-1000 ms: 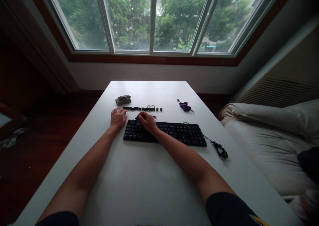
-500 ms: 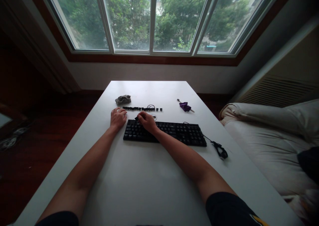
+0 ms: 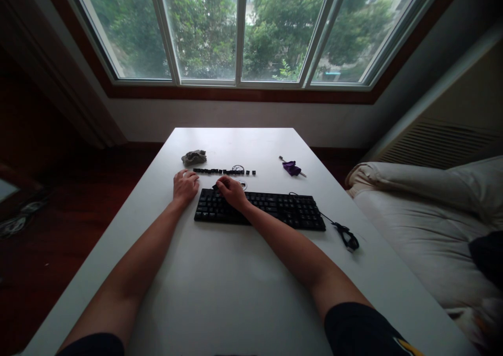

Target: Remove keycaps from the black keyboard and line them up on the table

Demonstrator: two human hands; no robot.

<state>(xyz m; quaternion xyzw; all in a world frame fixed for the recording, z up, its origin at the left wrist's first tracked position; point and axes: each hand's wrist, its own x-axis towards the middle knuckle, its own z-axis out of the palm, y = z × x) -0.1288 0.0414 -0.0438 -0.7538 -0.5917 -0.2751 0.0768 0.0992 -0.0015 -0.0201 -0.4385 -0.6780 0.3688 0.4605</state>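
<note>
A black keyboard [image 3: 283, 209] lies across the white table [image 3: 188, 293]. Over its upper left part, my right hand [image 3: 232, 191] is closed in a pinch. A small black piece [image 3: 215, 187] shows at its fingertips, too small to name surely. To the left of the keyboard, my left hand [image 3: 185, 186] rests on the table with fingers stretched out. Its fingertips reach the left end of a row of small black keycaps [image 3: 214, 171]; whether they touch one I cannot tell. Behind my right hand, a thin wire loop [image 3: 238, 168] lies by the keycaps, and part of a pale ring-shaped thing [image 3: 243, 185] shows.
A crumpled grey cloth [image 3: 194, 157] sits beyond my left hand. At the far right lies a brush [image 3: 282, 158] with a purple cloth [image 3: 291, 168] around it. The keyboard's bundled cable [image 3: 347, 238] lies to its right. A pale sofa [image 3: 416, 220] stands beside the table.
My left hand has shifted very slightly to the left. My right hand stays in nearly the same place over the keyboard.
</note>
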